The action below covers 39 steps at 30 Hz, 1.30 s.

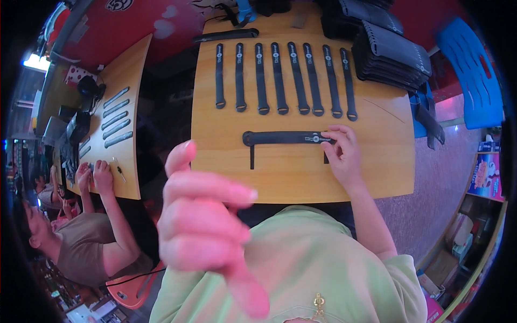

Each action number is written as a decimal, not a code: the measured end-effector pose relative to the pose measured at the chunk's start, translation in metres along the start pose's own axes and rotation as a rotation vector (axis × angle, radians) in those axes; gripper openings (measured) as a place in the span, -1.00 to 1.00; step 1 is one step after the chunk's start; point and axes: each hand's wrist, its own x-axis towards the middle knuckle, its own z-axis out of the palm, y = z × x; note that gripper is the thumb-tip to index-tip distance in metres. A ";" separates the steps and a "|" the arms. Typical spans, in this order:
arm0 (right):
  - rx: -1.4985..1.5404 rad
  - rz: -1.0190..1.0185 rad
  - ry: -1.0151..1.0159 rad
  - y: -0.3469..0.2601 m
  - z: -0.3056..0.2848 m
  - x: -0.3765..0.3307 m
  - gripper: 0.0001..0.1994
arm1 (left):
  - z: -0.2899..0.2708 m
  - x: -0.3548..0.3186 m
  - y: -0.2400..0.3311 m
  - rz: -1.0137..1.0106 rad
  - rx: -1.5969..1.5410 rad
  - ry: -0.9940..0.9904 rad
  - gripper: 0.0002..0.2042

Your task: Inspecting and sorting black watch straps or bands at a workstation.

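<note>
At a second desk (pixel 126 107) on the far left, a co-worker's hands (pixel 94 175) rested near its front edge. The left hand (pixel 207 226) was raised close to the camera, blurred, fingers loosely curled and grasping nothing. The right hand (pixel 342 153) pressed its fingers on the right end of a black strap (pixel 285 138) lying crosswise near the front edge of the desk (pixel 226 172), below a row of straps (pixel 285 81) and beside stacked black pieces (pixel 393 56) at the back right corner.

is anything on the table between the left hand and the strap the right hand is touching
Nothing visible. The left hand is raised close to the camera, off the table, holding nothing. The right hand rests on the right end of the strap, which lies flat. The bare wood near the strap's left end holds no other thing.
</note>
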 end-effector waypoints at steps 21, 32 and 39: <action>-0.095 -0.032 0.032 -0.004 -0.002 0.004 -0.77 | -0.010 0.010 0.033 0.168 -0.163 0.194 -0.76; -0.093 0.019 0.007 -0.007 -0.001 0.003 -0.79 | -0.011 0.019 0.016 0.183 -0.075 0.126 -0.82; -0.095 0.037 0.036 -0.003 0.000 0.003 -0.73 | -0.021 0.003 -0.058 -0.042 0.333 -0.036 -0.85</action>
